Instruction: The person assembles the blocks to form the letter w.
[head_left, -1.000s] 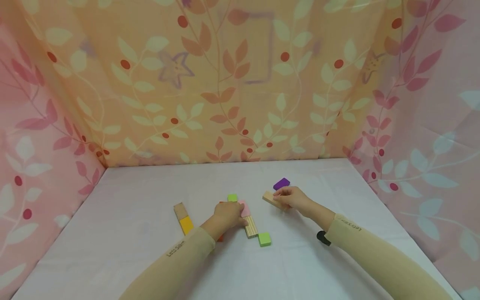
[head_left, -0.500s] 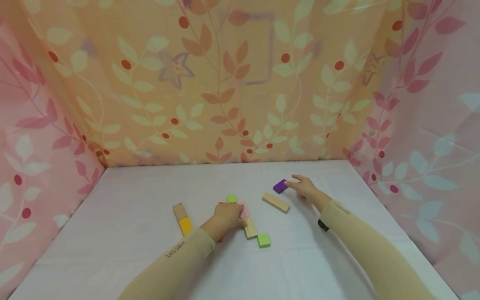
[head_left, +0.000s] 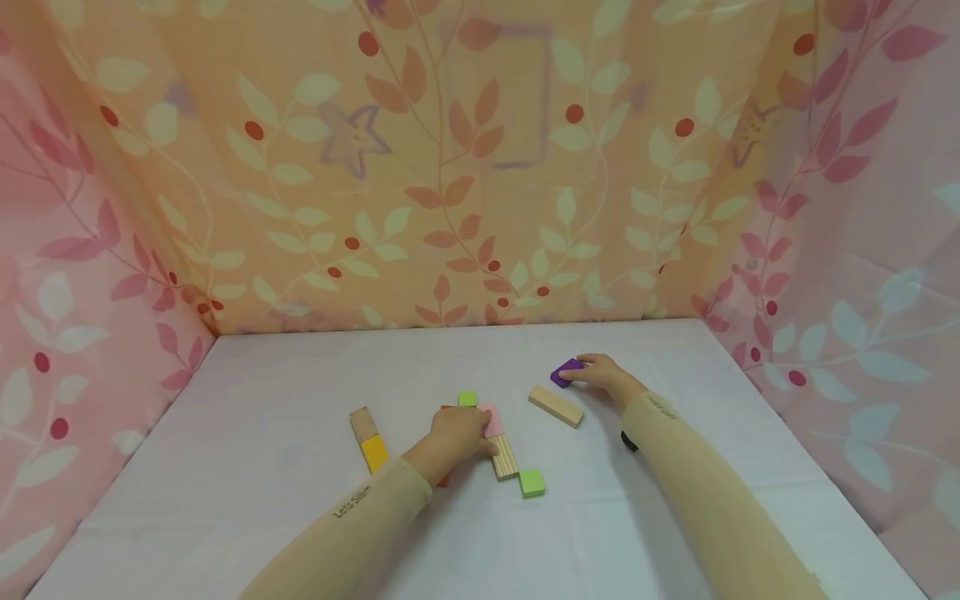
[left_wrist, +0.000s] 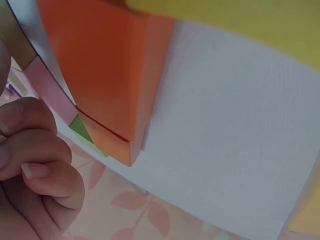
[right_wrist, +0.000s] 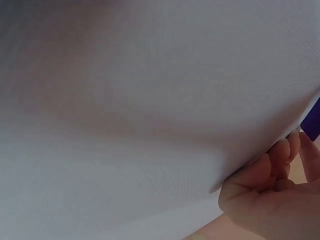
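In the head view, my right hand (head_left: 609, 377) pinches a purple block (head_left: 566, 372) at the back right, thumb on its near side and fingers behind. The right wrist view shows only a corner of that purple block (right_wrist: 312, 121) by the fingertips. My left hand (head_left: 453, 435) holds a pink block (head_left: 491, 419) near its joint with a striped wooden block (head_left: 503, 458). Its other fingers (left_wrist: 52, 150) look curled in the left wrist view. Orange-red blocks (left_wrist: 100, 65) lie under this hand, mostly hidden from the head. A plain wooden block (head_left: 556, 406) lies between the hands.
Green blocks (head_left: 532, 482) (head_left: 467, 398) sit at both ends of the central group. On the left, a wooden block (head_left: 363, 423) meets a yellow block (head_left: 374, 453). Floral cloth (head_left: 480, 167) walls the white table (head_left: 262, 400) at the back and sides.
My right hand has let go of the plain wooden block, moved back to the purple block and taken hold of it. The left hand stays where it was.
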